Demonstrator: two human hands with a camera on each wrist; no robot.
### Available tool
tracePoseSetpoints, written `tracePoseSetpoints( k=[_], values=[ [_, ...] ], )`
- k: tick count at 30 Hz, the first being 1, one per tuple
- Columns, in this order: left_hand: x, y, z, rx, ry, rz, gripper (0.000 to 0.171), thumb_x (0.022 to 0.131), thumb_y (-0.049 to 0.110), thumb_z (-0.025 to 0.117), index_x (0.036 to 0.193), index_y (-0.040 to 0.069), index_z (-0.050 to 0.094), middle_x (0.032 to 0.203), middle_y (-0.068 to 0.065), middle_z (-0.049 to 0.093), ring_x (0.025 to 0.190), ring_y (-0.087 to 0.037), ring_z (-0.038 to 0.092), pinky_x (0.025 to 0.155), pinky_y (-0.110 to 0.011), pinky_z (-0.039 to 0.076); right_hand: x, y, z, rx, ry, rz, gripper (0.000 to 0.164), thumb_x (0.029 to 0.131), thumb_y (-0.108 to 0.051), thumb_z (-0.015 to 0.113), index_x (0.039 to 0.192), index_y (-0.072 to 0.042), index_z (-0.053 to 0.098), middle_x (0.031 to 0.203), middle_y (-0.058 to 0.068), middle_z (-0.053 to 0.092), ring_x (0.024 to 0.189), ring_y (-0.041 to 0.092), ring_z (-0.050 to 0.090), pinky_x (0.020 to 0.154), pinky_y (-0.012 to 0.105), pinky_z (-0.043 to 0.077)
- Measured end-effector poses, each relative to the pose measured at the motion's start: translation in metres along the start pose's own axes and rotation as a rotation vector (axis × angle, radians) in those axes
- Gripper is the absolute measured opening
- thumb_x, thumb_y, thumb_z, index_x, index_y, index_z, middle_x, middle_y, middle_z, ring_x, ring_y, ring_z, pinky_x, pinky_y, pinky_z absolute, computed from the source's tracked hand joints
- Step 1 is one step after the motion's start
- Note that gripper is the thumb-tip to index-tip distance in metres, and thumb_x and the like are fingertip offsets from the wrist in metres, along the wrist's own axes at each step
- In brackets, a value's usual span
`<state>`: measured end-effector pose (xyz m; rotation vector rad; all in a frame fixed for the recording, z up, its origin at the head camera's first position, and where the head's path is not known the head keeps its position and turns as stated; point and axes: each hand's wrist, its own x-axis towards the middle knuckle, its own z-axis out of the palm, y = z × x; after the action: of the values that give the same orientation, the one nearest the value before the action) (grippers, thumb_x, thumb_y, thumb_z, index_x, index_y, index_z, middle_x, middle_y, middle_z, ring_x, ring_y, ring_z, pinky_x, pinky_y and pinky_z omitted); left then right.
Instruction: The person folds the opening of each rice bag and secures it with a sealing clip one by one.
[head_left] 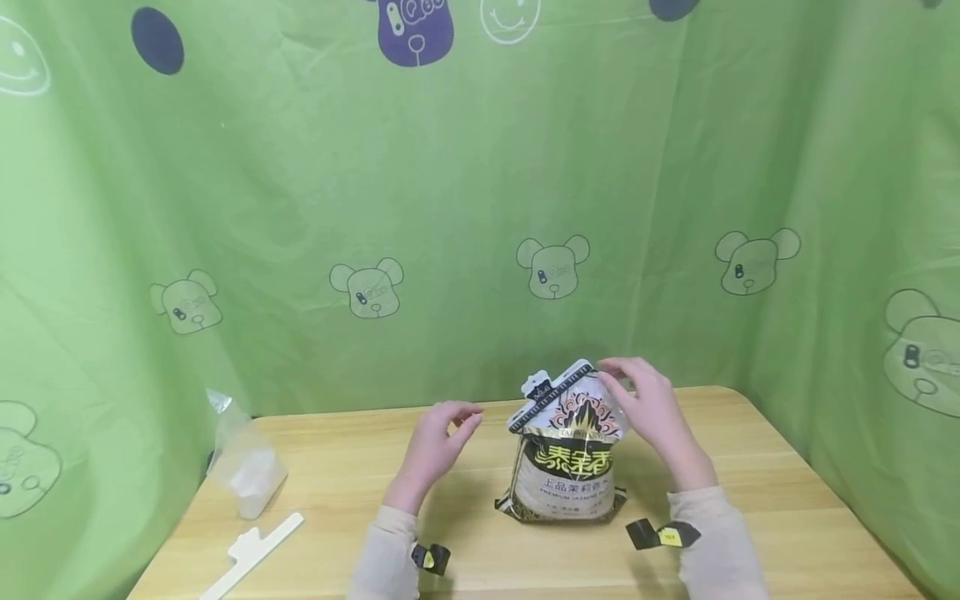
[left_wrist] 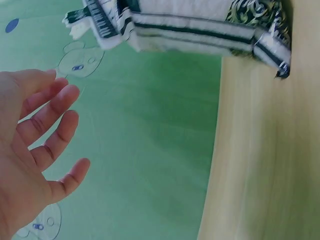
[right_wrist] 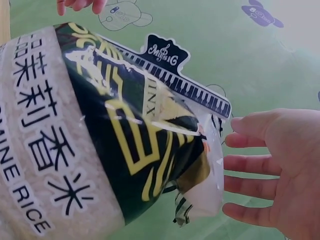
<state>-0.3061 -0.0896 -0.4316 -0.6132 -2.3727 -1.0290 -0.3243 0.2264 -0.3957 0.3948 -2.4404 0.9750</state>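
Observation:
A bag of jasmine rice (head_left: 570, 475) stands upright on the wooden table, its top folded over. Across that top sits a long clip (head_left: 551, 396) with a piano-key print, slanting up to the right. My right hand (head_left: 647, 400) is at the bag's upper right corner; in the right wrist view its loosely bent fingers (right_wrist: 252, 165) are at the bag's edge, and whether they touch it I cannot tell. To the left of the bag, my left hand (head_left: 438, 446) hovers with relaxed fingers, holding nothing, apart from bag and clip.
On the table's left side stands a clear plastic bag (head_left: 255, 475) with something white inside. A white clip (head_left: 255, 554) lies in front of it. Green printed curtains (head_left: 465, 208) hang behind the table and on both sides.

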Motion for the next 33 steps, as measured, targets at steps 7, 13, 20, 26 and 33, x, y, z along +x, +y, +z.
tracePoseSetpoints(
  k=[7,13,20,26,33],
  values=[
    [-0.001,-0.008,-0.017,0.021,0.022,-0.055,0.02,0.094,0.026,0.064,0.106,0.013,0.071,0.091,0.001,0.071,0.084,-0.01,0.061,0.073,-0.026,0.052,-0.002,-0.017,-0.002,0.011,0.044,-0.008,0.045,0.1,-0.028,0.053,0.138,-0.004,0.048,0.132,0.024,0.054,0.119,0.042,0.053,0.096,0.061,0.047],
    [-0.004,-0.016,-0.033,0.023,0.051,-0.09,0.02,0.093,0.025,0.065,0.107,0.012,0.071,0.091,0.0,0.071,0.083,-0.011,0.061,0.073,-0.029,0.052,-0.004,-0.031,0.001,0.01,0.081,-0.031,0.047,0.099,-0.028,0.054,0.14,-0.005,0.046,0.141,0.023,0.047,0.128,0.044,0.044,0.105,0.066,0.037],
    [-0.007,-0.023,-0.048,0.002,0.104,-0.106,0.019,0.092,0.023,0.066,0.106,0.011,0.072,0.089,0.0,0.071,0.081,-0.011,0.061,0.069,-0.028,0.051,-0.005,-0.045,0.004,0.024,0.138,-0.102,0.043,0.096,-0.019,0.059,0.135,-0.003,0.051,0.139,0.023,0.048,0.129,0.044,0.04,0.106,0.069,0.031],
    [-0.009,-0.03,-0.062,-0.023,0.147,-0.151,0.02,0.092,0.022,0.067,0.107,0.011,0.072,0.09,-0.001,0.072,0.082,-0.012,0.06,0.07,-0.026,0.05,-0.007,-0.057,0.007,0.02,0.163,-0.173,0.041,0.093,-0.013,0.063,0.131,-0.001,0.053,0.135,0.024,0.051,0.127,0.043,0.043,0.106,0.067,0.032],
    [-0.014,-0.038,-0.077,-0.033,0.203,-0.201,0.018,0.092,0.021,0.067,0.106,0.012,0.073,0.089,-0.002,0.071,0.083,-0.013,0.06,0.075,-0.03,0.051,-0.011,-0.065,0.018,0.0,0.178,-0.255,0.041,0.089,-0.011,0.065,0.128,0.0,0.056,0.132,0.023,0.054,0.125,0.042,0.045,0.106,0.064,0.035]
  ],
)
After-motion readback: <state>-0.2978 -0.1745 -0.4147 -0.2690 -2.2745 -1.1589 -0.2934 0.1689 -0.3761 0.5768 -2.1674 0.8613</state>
